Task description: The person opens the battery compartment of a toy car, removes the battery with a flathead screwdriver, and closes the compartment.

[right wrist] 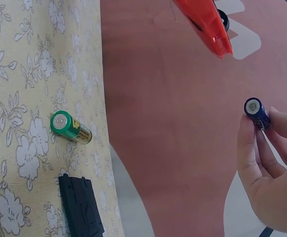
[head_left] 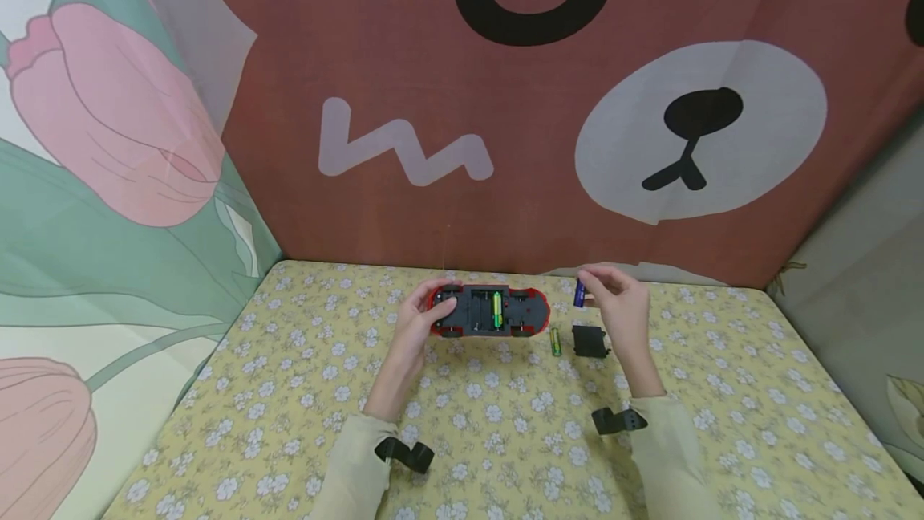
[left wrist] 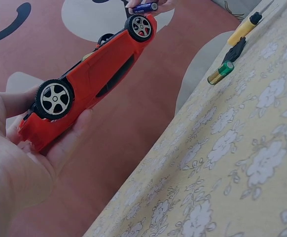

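Observation:
My left hand (head_left: 415, 323) grips a red toy car (left wrist: 99, 76) by one end, above the table. Its black underside (head_left: 525, 313) faces the head camera, and a green battery (head_left: 497, 309) sits in the uncovered battery compartment. To the right of the car, my right hand (head_left: 621, 303) pinches a blue battery (right wrist: 256, 111) between thumb and fingers, apart from the car. Another green battery (right wrist: 70, 127) lies on the table below. Beside it rests a black battery cover (head_left: 589, 341).
A yellow-handled screwdriver (left wrist: 244, 29) lies on the table past the cover in the left wrist view. The table wears a yellow floral cloth (head_left: 491, 440). Behind it stands a brown printed backdrop (head_left: 520, 215), with a tulip-patterned one (head_left: 115, 119) at the left.

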{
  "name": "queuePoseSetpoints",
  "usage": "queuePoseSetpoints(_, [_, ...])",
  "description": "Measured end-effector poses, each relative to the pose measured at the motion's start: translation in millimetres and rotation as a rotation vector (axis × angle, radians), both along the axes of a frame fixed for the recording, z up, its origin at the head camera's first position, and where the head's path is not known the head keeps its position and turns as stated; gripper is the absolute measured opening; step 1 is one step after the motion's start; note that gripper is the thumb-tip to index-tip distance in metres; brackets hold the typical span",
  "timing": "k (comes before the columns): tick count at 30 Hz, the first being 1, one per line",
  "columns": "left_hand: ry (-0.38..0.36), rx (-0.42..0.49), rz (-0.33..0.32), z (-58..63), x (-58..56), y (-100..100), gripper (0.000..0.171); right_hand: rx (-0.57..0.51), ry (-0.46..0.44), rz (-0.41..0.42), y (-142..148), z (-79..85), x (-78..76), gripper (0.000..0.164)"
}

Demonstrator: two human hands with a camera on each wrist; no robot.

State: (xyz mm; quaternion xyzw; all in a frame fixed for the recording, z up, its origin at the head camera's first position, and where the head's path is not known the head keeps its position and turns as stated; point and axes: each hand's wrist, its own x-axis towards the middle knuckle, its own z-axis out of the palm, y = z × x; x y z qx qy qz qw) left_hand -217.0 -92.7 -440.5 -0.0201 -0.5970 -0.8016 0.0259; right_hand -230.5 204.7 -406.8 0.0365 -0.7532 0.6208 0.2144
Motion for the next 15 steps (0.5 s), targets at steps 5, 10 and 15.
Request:
queuePoseSetpoints(5, [0.008, -0.006, 0.002, -0.9, -0.2, 0.0, 0.033, 0.014, -0.053, -0.018, 0.4, -0.1, -1.9, 0.022])
queuePoseSetpoints(10, [0.008, -0.006, 0.004, -2.3, -1.1, 0.2, 0.035, 0.021, -0.067, -0.016, 1.5, -4.0, -3.8, 0.024])
queuePoseSetpoints(15, [0.007, -0.009, 0.002, -2.6, -1.5, 0.6, 0.041, 0.026, -0.048, -0.014, 3.2, -9.7, -5.1, 0.025])
